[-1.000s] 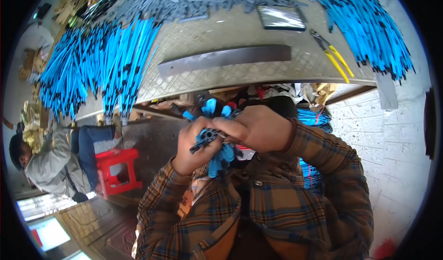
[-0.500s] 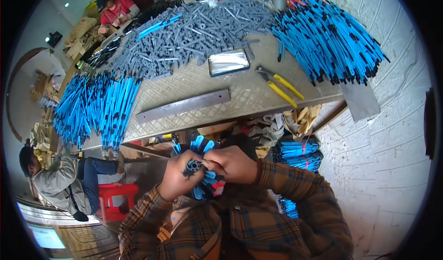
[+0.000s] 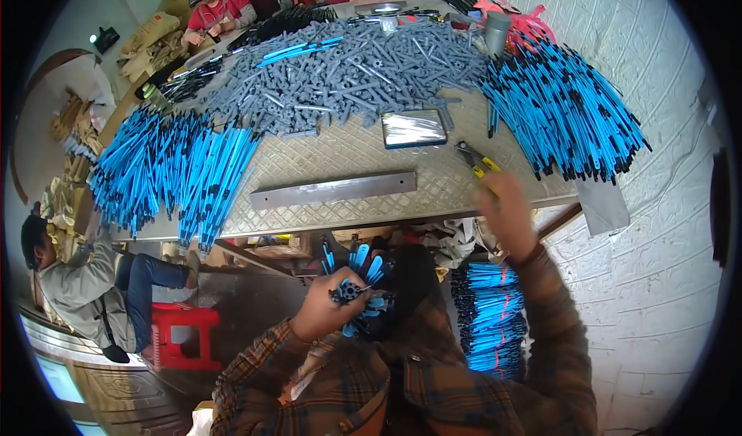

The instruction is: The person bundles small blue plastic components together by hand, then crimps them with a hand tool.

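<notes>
My left hand is closed around a dark grey round hub with notches in its end. Blue ribs with dark ends spread out around that hub, and a thin piece like a wire pokes from its right side. My right hand, blurred by motion, is at the table's front right, over the handles of the yellow-handled pliers. Whether its fingers have closed on the handles cannot be made out. Left of the pliers lies a shallow tin of thin silver wires.
Across the table lie a flat metal bar, a heap of grey tubular parts and blue rib piles at left and right. Tied blue bundles stand below. One person sits at left, another works behind.
My right hand has left the hub and moved up and right to the pliers. My left hand still holds the hub with its blue ribs. The whole view has shifted slightly.
</notes>
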`<state>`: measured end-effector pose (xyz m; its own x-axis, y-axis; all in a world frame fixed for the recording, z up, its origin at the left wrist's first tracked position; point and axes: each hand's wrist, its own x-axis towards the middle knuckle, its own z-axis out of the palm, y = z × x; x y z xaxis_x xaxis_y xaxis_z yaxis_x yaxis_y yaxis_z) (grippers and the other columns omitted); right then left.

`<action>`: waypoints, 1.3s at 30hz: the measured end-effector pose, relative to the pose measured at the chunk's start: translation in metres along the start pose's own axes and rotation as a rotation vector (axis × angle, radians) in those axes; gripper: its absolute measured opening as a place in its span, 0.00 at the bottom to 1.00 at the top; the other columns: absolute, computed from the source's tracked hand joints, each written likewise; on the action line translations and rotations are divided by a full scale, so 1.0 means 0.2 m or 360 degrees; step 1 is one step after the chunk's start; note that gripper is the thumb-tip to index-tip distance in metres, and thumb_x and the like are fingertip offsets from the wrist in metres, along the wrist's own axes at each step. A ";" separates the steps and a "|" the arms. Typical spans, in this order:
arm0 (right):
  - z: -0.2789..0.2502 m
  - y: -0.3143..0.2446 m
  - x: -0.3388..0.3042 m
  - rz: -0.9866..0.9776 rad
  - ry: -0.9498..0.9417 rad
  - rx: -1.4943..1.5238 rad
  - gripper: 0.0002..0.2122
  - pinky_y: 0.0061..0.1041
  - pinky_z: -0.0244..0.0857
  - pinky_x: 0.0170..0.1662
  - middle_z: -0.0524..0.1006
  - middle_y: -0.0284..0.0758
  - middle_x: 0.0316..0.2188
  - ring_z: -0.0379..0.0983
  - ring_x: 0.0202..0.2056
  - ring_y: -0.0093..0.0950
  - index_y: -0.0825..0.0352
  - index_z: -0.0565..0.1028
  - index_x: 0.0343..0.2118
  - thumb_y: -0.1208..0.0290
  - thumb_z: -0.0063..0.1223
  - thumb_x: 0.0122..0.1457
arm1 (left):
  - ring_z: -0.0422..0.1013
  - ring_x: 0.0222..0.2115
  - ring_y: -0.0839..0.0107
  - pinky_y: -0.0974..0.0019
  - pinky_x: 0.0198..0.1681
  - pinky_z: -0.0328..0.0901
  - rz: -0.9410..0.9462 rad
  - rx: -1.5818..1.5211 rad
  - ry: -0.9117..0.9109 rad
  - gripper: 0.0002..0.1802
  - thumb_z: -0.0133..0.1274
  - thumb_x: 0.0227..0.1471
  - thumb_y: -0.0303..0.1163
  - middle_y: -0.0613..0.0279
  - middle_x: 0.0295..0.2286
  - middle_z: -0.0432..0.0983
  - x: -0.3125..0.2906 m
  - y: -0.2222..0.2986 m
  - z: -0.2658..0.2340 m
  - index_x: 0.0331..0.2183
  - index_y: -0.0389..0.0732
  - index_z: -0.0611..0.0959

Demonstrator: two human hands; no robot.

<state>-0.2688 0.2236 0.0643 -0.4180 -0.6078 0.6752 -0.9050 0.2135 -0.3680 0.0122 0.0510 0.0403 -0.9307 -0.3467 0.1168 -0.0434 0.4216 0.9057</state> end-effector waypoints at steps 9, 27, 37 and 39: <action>0.09 0.35 -0.04 0.0009 -0.0331 -0.1137 0.12 0.34 0.61 0.35 0.70 0.39 0.28 0.67 0.32 0.39 0.67 0.70 0.29 0.62 0.53 0.50 | 0.70 0.26 0.78 0.72 0.29 0.64 -0.0019 -0.0303 -0.0189 0.08 0.57 0.44 0.23 0.65 0.25 0.73 -0.10 -0.08 -0.22 0.29 0.38 0.75; 0.13 -0.80 -0.19 -0.0511 -0.1046 -0.0194 0.18 0.39 0.53 0.51 0.65 0.38 0.47 0.61 0.48 0.37 0.66 0.73 0.37 0.76 0.54 0.37 | 0.68 0.27 0.77 0.73 0.30 0.64 -0.0139 -0.0506 -0.0268 0.19 0.60 0.39 0.24 0.63 0.27 0.72 -0.26 -0.12 -0.33 0.38 0.35 0.76; 0.20 -0.86 -0.17 -0.0725 -0.0855 -0.0443 0.12 0.45 0.47 0.54 0.63 0.38 0.50 0.57 0.52 0.36 0.65 0.74 0.33 0.74 0.49 0.43 | 0.69 0.28 0.76 0.71 0.31 0.65 -0.0113 -0.0552 -0.0262 0.23 0.62 0.38 0.28 0.62 0.28 0.74 -0.28 -0.10 -0.35 0.40 0.33 0.76; 0.21 -0.86 -0.16 -0.0741 -0.0823 -0.0446 0.11 0.44 0.47 0.55 0.63 0.37 0.50 0.57 0.52 0.36 0.64 0.74 0.33 0.74 0.48 0.43 | 0.69 0.28 0.75 0.71 0.32 0.65 -0.0152 -0.0555 -0.0277 0.23 0.62 0.38 0.29 0.62 0.28 0.74 -0.27 -0.10 -0.37 0.40 0.33 0.76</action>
<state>-0.0969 0.1740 0.0793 0.0411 -0.9500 0.3096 -0.9944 -0.0086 0.1055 0.0905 -0.0003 0.0451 -0.9773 -0.2108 -0.0186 -0.0350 0.0745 0.9966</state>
